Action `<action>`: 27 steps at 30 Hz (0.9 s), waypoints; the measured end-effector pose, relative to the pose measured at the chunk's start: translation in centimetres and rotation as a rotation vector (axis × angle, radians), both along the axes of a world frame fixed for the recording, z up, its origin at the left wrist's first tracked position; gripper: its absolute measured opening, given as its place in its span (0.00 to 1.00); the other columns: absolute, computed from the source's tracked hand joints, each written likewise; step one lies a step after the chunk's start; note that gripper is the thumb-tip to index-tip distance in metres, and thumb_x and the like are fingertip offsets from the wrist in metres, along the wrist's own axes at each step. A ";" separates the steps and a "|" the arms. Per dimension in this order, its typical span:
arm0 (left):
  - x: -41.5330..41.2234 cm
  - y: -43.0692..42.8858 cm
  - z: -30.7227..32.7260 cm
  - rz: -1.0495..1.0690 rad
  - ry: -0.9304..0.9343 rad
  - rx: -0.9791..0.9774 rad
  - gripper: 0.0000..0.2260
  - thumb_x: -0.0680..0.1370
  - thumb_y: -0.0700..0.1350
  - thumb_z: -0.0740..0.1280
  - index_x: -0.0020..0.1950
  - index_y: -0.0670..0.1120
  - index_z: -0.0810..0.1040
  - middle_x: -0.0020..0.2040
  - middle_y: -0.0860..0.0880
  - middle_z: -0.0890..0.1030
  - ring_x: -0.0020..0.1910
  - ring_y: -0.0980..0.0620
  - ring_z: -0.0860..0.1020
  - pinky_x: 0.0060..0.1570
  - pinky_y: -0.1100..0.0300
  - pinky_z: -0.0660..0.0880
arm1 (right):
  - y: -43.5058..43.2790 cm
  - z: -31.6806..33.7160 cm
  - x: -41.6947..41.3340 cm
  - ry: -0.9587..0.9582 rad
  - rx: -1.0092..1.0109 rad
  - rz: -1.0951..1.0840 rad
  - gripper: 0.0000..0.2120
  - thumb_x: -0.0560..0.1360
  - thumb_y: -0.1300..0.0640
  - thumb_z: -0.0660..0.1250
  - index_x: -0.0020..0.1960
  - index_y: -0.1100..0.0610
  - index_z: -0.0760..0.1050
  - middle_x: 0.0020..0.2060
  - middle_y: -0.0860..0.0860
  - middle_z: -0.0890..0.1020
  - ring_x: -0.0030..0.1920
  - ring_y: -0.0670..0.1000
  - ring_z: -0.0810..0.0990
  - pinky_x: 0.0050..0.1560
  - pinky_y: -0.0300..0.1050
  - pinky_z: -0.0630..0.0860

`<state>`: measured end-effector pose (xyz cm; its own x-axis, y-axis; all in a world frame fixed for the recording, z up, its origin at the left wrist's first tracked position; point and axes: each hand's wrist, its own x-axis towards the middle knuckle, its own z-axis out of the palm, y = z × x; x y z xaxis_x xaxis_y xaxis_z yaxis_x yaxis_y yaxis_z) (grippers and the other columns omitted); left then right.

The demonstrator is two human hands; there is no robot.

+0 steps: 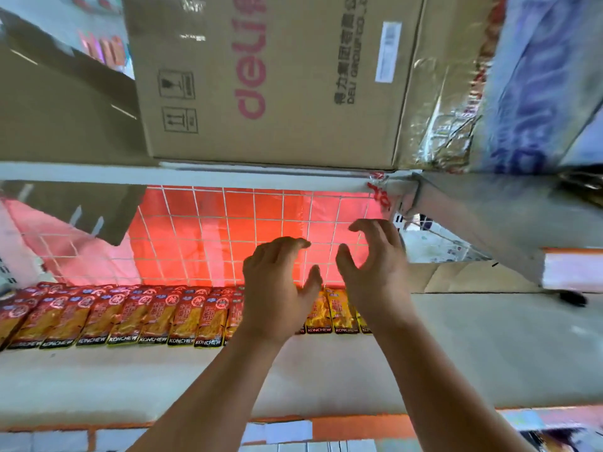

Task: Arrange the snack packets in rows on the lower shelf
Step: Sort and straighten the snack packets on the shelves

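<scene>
1. Red snack packets [130,318] are lying in rows along the lower shelf [473,347], yellow packets [339,309] joining at their right
2. Left hand [277,288] and right hand [375,272] are hovering above them, fingers [365,225] loosely curled, empty
3. The shelf's right stretch is seemingly awaiting filling

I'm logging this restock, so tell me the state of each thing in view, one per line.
left hand: open, fingers loosely curved, holding nothing.
right hand: open, fingers loosely curved, holding nothing.
red snack packets: lying flat, side by side in overlapping rows.
yellow snack packets: lying flat, partly hidden by the hands.
lower shelf: packets along its back.
cardboard box: resting on the upper shelf.
</scene>
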<state>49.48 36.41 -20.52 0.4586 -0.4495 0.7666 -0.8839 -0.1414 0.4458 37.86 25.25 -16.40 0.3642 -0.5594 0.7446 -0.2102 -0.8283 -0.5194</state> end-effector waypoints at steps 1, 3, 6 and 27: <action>-0.6 0.2 1.6 -0.024 -0.014 -0.010 0.17 0.75 0.54 0.67 0.61 0.49 0.81 0.59 0.53 0.82 0.59 0.48 0.78 0.58 0.49 0.73 | 0.7 1.5 -0.5 -0.029 -0.025 -0.001 0.13 0.71 0.55 0.67 0.55 0.54 0.78 0.52 0.47 0.77 0.55 0.50 0.74 0.55 0.43 0.69; -1.5 0.5 4.8 -0.069 -0.053 -0.036 0.18 0.75 0.54 0.66 0.62 0.49 0.80 0.59 0.53 0.82 0.60 0.48 0.78 0.59 0.48 0.74 | 2.0 4.4 -1.7 -0.072 -0.074 -0.010 0.13 0.71 0.54 0.66 0.55 0.54 0.78 0.51 0.46 0.76 0.55 0.50 0.74 0.56 0.43 0.69; -3.0 0.5 9.7 -0.131 -0.148 -0.096 0.18 0.75 0.53 0.66 0.62 0.47 0.81 0.58 0.50 0.83 0.58 0.45 0.80 0.59 0.44 0.75 | 3.1 8.9 -3.9 -0.112 -0.148 -0.041 0.16 0.70 0.53 0.63 0.55 0.55 0.78 0.50 0.49 0.78 0.53 0.54 0.75 0.56 0.47 0.72; -17.8 -11.6 24.8 -0.537 -0.185 0.220 0.04 0.77 0.51 0.70 0.49 0.54 0.83 0.39 0.57 0.82 0.41 0.60 0.80 0.45 0.59 0.78 | -12.6 21.9 -30.1 0.143 -0.153 -0.430 0.05 0.74 0.53 0.69 0.48 0.46 0.74 0.45 0.45 0.78 0.44 0.52 0.79 0.43 0.45 0.73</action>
<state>31.70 24.79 4.29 -0.0086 -0.7378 0.6750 -0.9171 0.2748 0.2887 7.77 12.66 5.51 0.2288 -0.5693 0.7897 -0.6111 -0.7154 -0.3387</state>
